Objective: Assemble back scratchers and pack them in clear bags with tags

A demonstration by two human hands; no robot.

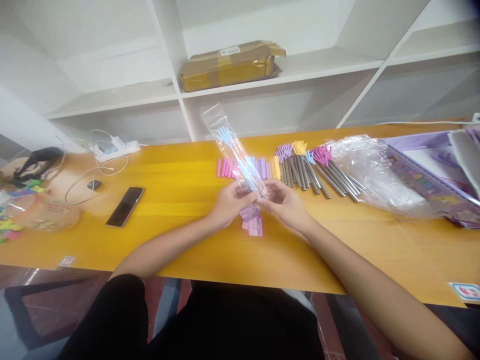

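Note:
Between my two hands a clear plastic bag slants up and to the left over the table. Inside it lies a blue back scratcher with a hand-shaped head at the bag's far end. My left hand pinches the near end of the bag from the left. At the same end, my right hand grips it with fingers and thumb. Just below the hands lie several small pink printed cards. Beyond the bag is a row of pink, blue, purple and yellow handle sleeves, partly covered by it.
Metal rods with coloured hand-shaped heads lie right of the sleeves. Farther right are a heap of clear bags and a purple box. A phone, cables and a power strip are at left. A taped carton sits on the shelf.

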